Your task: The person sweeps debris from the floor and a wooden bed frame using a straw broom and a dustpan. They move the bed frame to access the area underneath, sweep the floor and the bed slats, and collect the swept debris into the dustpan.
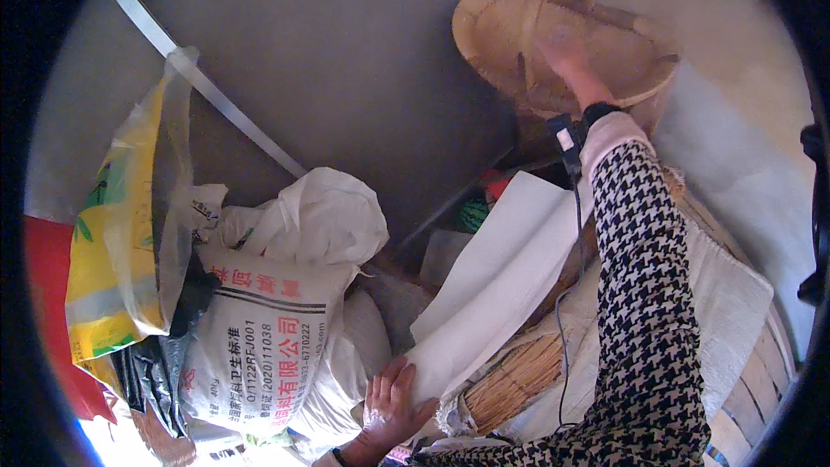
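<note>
My right arm stretches far forward, and my right hand (566,60) lies over the inside of a tan woven basket (484,26) with an arched handle. Motion smears its fingers, so a grip on the basket cannot be made out. The basket tilts toward me near the wall. Low in the middle, my left hand (389,411) has its fingers stretched out and thumb apart. It rests by a long white sheet (501,285) and a stuffed white woven sack (268,337) with red and black print. No object shows in it.
A bundle of straw-coloured stalks (519,380) lies partly wrapped in a pale woven sack (726,311). At left hangs a yellow plastic bag (121,251), above black plastic (160,372). A thin black cable (560,329) runs along my right arm. A dark panel (346,52) stands behind.
</note>
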`<state>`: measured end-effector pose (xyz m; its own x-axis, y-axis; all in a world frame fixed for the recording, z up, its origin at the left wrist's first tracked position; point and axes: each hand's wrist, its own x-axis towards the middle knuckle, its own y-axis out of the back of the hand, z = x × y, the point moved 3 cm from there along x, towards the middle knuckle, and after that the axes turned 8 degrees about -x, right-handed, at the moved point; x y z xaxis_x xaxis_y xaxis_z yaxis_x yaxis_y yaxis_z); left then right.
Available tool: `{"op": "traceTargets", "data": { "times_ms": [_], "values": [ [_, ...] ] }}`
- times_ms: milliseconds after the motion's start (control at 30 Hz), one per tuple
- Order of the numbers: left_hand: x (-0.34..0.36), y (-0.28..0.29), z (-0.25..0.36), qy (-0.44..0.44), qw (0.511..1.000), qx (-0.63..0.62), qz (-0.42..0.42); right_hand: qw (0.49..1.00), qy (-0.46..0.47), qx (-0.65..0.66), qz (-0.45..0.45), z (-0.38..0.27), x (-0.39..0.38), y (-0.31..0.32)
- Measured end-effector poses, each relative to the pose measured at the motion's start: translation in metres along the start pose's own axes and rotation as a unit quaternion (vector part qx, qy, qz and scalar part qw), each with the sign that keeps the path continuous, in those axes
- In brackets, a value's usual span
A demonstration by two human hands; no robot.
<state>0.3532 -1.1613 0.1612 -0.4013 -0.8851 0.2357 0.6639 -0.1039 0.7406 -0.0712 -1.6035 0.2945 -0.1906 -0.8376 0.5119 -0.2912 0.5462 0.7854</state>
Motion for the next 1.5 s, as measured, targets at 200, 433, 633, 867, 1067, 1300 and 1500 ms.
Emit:
{"op": "traceTargets", "data": {
  "times_ms": [200,433,633,867,1067,1300,1500],
  "values": [
    [0.012,-0.011,0.009,0.001,1.000,0.000,0.016,0.986,-0.139,0.083,-0.025,0.024,0.054,-0.050],
    [0.024,-0.020,0.016,-0.002,0.998,0.058,-0.010,0.965,-0.125,0.225,-0.051,0.054,0.035,-0.067],
    [0.030,-0.018,0.019,-0.013,0.996,0.083,0.003,0.929,-0.158,0.331,-0.038,0.064,0.037,-0.078],
    [0.029,-0.021,0.016,-0.020,0.996,0.084,-0.025,0.920,-0.170,0.350,0.045,0.086,0.041,-0.097],
    [0.032,-0.032,-0.010,0.046,0.997,0.042,-0.052,0.928,-0.067,0.367,0.014,0.057,0.030,-0.104],
    [0.069,-0.073,-0.048,0.112,0.969,0.216,-0.040,0.812,-0.056,0.580,-0.031,0.002,-0.022,-0.119],
    [0.063,-0.074,-0.070,0.149,0.953,0.258,-0.061,0.667,0.000,0.730,-0.152,-0.043,-0.059,-0.105]
  ]
}}
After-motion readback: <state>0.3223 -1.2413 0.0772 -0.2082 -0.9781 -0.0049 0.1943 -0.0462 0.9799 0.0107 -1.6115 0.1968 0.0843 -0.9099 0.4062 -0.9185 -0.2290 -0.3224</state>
